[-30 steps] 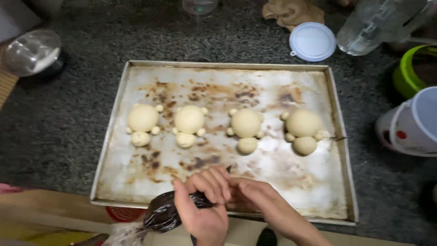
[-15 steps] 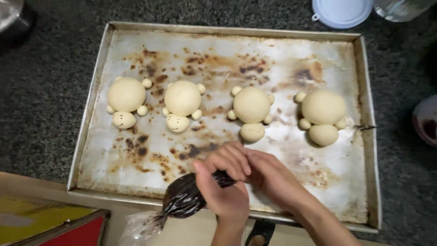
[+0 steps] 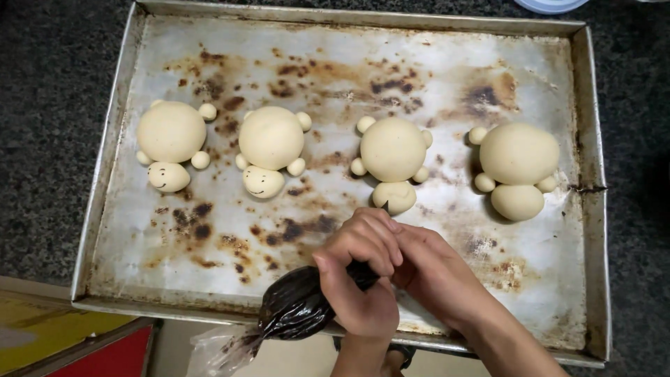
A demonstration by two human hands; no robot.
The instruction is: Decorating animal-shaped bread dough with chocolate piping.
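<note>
Bulging w/ dark filling, clear piping bag [image 3: 296, 307] in both hands.

The piping bag's [image 3: 296, 307] tip is hidden under both hands; its clear tail and a pale lid [image 3: 551, 5] run off frame.

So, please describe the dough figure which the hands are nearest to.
On the stained metal baking tray, four pale dough animals lie in a row. It is the third from the left, just above the two hands. Unlike the two on its left, its head shows no drawn face.
</note>
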